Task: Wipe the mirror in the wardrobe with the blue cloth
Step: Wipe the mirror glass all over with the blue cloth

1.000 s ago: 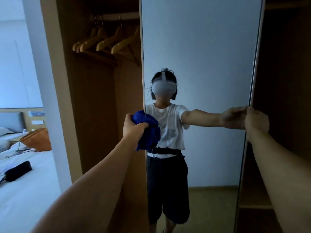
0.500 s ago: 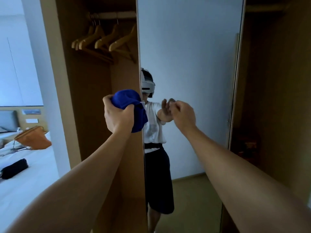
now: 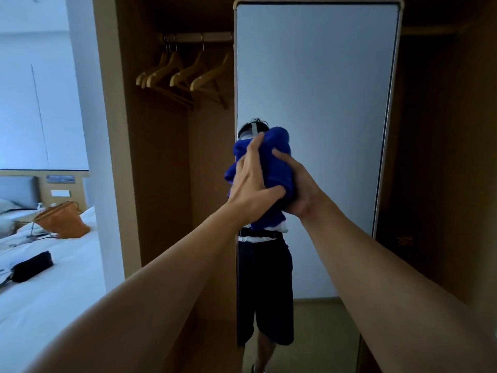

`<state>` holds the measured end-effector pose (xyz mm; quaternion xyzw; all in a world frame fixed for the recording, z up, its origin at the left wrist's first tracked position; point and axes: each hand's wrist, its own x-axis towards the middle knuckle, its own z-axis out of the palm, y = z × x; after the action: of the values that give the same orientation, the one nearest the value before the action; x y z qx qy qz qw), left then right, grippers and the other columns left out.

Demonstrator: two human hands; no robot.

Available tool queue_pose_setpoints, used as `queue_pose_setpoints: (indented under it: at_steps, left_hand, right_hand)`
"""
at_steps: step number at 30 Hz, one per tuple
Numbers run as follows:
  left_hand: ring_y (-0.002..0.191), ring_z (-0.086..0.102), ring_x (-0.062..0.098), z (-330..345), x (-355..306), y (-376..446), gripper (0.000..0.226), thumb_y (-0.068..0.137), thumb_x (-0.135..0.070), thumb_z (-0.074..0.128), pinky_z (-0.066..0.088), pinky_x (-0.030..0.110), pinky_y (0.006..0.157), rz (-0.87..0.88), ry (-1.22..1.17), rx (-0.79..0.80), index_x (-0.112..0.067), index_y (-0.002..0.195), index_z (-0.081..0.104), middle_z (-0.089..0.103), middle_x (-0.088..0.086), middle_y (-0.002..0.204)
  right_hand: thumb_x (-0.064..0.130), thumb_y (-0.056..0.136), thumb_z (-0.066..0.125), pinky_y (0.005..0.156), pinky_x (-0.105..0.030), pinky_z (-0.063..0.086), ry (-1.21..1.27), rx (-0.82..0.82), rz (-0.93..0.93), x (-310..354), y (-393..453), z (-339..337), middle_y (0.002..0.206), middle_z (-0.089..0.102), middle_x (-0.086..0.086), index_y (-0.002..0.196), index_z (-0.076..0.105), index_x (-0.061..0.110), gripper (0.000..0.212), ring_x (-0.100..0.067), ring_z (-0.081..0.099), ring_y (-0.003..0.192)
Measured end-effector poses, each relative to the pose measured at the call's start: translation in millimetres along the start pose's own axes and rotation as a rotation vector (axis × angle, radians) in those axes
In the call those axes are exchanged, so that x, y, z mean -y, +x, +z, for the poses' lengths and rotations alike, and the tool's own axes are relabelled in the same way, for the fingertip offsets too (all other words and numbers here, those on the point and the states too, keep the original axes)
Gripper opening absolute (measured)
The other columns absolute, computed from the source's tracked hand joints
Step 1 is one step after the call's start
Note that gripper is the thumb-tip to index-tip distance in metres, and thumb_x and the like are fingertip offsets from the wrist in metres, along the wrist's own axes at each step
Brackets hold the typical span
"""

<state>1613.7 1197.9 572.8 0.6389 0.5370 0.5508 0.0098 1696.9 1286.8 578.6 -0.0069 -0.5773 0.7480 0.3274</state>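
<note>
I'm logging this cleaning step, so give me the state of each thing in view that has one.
blue cloth: bunched, held in both hands in front of the mirror.
left hand: fingers spread over the cloth, gripping it.
right hand: curled round the cloth from the right.
mirror: upright, turned to face the camera.
hangers: bare, hanging on the rail.
orange bag: lying on the bed.

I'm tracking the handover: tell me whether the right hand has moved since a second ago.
Yes. The right hand has left the mirror's right edge and gone left across the glass to grip the blue cloth.
</note>
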Motion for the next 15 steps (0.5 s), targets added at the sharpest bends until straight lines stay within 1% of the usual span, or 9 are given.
queue_pose_setpoints:
  at_steps: [2, 3, 4, 5, 7, 8, 11, 13, 15]
  left_hand:
    - [0.112, 0.046, 0.014, -2, -5, 4, 0.092, 0.072, -0.014, 0.06, 0.045, 0.026, 0.083, -0.035, -0.27, 0.129, -0.041, 0.146, 0.012, 0.032, -0.007, 0.131]
    - [0.109, 0.047, 0.008, -3, -6, 8, 0.084, 0.079, -0.012, 0.058, 0.043, 0.023, 0.081, -0.058, -0.436, 0.083, -0.038, 0.147, 0.015, 0.035, -0.013, 0.128]
    - [0.11, 0.048, 0.006, -5, -6, 12, 0.073, 0.086, -0.012, 0.055, 0.043, 0.024, 0.084, -0.088, -0.567, -0.045, -0.034, 0.146, 0.02, 0.039, -0.015, 0.127]
    - [0.115, 0.047, 0.009, -7, -1, 18, 0.062, 0.091, -0.015, 0.052, 0.044, 0.027, 0.09, -0.122, -0.613, -0.219, -0.031, 0.145, 0.026, 0.041, -0.013, 0.13]
    - [0.127, 0.041, 0.017, -10, 20, 29, 0.048, 0.095, -0.026, 0.045, 0.039, 0.039, 0.103, -0.237, -0.506, -0.508, -0.032, 0.141, 0.034, 0.041, -0.004, 0.14]
    - [0.132, 0.036, 0.02, -12, 32, 33, 0.046, 0.096, -0.032, 0.04, 0.034, 0.045, 0.108, -0.311, -0.441, -0.536, -0.033, 0.142, 0.033, 0.038, -0.002, 0.145]
    - [0.141, 0.024, 0.025, -13, 56, 43, 0.051, 0.099, -0.047, 0.023, 0.021, 0.051, 0.114, -0.549, -0.444, -0.366, -0.034, 0.148, 0.022, 0.027, 0.0, 0.155]
    - [0.142, 0.024, 0.028, -12, 61, 50, 0.056, 0.1, -0.05, 0.018, 0.019, 0.046, 0.115, -0.654, -0.494, -0.275, -0.025, 0.151, 0.02, 0.025, 0.004, 0.156]
    - [0.142, 0.025, 0.029, -13, 63, 55, 0.063, 0.1, -0.051, 0.016, 0.019, 0.042, 0.114, -0.72, -0.522, -0.215, -0.015, 0.15, 0.021, 0.027, 0.009, 0.155]
  right_hand:
    - [0.027, 0.081, 0.055, 0.078, -0.04, 0.055, 0.064, -0.075, 0.012, 5, -9, -5, 0.099, 0.065, -0.014, 0.122, 0.057, 0.008, 0.045, -0.028, 0.065, 0.086]
    - [0.023, 0.082, 0.052, 0.07, -0.036, 0.057, 0.091, -0.133, 0.009, 8, -11, -3, 0.088, 0.066, -0.013, 0.113, 0.059, 0.007, 0.035, -0.026, 0.066, 0.075]
    - [0.02, 0.085, 0.049, 0.063, -0.032, 0.057, 0.1, -0.233, -0.01, 13, -12, -2, 0.077, 0.066, -0.011, 0.103, 0.06, 0.007, 0.025, -0.023, 0.065, 0.066]
    - [0.018, 0.086, 0.048, 0.06, -0.029, 0.055, 0.091, -0.345, -0.042, 19, -11, 0, 0.071, 0.065, -0.01, 0.095, 0.06, 0.008, 0.018, -0.022, 0.063, 0.061]
    - [0.017, 0.081, 0.054, 0.066, -0.031, 0.053, 0.013, -0.552, -0.124, 33, -6, 2, 0.076, 0.064, -0.008, 0.099, 0.062, 0.008, 0.021, -0.022, 0.062, 0.069]
    - [0.016, 0.078, 0.056, 0.07, -0.033, 0.053, -0.059, -0.647, -0.173, 41, -2, 2, 0.081, 0.064, -0.006, 0.104, 0.063, 0.011, 0.027, -0.023, 0.062, 0.074]
    - [0.011, 0.077, 0.056, 0.076, -0.033, 0.053, -0.406, -0.87, -0.398, 61, 9, 8, 0.086, 0.064, 0.001, 0.1, 0.06, 0.02, 0.026, -0.019, 0.062, 0.079]
    - [0.016, 0.077, 0.056, 0.078, -0.034, 0.052, -0.758, -0.929, -0.536, 69, 18, 14, 0.103, 0.063, 0.001, 0.116, 0.056, 0.023, 0.039, -0.017, 0.063, 0.085]
    - [0.02, 0.081, 0.057, 0.083, -0.038, 0.051, -1.121, -0.93, -0.594, 74, 28, 20, 0.126, 0.053, -0.001, 0.134, 0.045, 0.025, 0.055, -0.02, 0.061, 0.095]
